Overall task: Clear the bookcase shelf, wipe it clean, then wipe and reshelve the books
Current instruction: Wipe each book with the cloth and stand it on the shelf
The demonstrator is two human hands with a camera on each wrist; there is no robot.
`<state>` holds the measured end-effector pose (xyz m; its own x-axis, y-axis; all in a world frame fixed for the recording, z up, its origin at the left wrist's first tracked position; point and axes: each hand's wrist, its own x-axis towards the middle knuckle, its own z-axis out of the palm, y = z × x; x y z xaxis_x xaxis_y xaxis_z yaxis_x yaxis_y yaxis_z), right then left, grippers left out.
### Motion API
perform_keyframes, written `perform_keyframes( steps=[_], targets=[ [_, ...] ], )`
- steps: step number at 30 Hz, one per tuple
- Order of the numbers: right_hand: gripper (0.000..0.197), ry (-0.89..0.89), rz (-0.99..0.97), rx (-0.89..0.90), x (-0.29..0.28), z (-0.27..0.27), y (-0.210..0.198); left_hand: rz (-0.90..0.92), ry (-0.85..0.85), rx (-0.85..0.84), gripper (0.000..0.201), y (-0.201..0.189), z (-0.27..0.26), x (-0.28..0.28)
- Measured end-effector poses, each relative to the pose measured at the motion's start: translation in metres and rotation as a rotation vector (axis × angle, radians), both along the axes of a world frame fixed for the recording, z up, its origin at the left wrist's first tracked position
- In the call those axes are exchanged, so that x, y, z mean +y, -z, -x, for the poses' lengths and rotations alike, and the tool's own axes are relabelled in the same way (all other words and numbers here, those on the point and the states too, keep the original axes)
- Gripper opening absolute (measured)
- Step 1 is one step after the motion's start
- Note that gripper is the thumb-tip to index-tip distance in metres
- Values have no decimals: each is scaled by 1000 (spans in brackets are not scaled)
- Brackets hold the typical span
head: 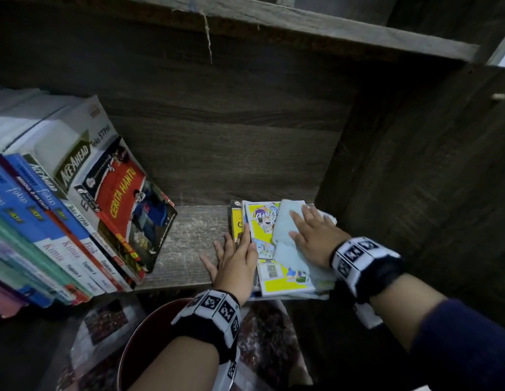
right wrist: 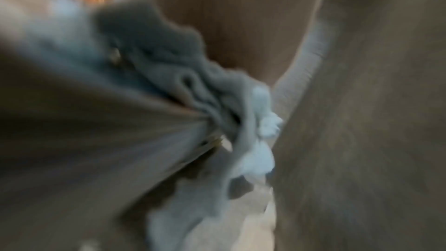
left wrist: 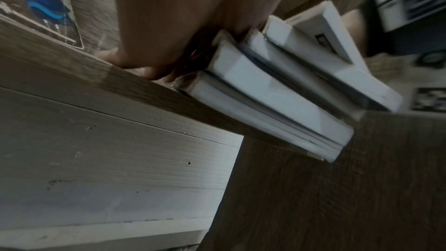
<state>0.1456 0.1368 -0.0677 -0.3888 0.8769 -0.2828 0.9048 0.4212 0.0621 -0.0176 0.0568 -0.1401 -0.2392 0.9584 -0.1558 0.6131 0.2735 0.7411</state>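
A small stack of books lies flat on the right end of the wooden shelf, with a yellow book on top. My right hand presses flat on a pale blue cloth spread over that cover. My left hand rests on the shelf against the stack's left edge, fingers straight, thumb along the top book. The left wrist view shows the stack's white page edges overhanging the shelf front. The cloth fills the blurred right wrist view.
A row of textbooks leans at the left, fronted by a red book. The bookcase side panel stands just right of the stack. A board runs overhead. A dark red round bin sits below.
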Motion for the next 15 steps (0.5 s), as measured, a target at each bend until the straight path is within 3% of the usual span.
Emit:
perform_keyframes(
  steps=[6, 9, 12, 15],
  targets=[
    [55, -131, 109, 132, 5, 9, -3, -18, -27, -5, 50, 6, 0, 2],
    [52, -171, 114, 366, -12, -11, -1, -47, -49, -31, 46, 9, 0, 3],
    [56, -99, 27, 607, -25, -25, 0, -55, -47, -56, 44, 11, -1, 4],
    [60, -12, -102, 583, -27, -23, 1, -55, -40, -57, 44, 11, -1, 3]
  ],
)
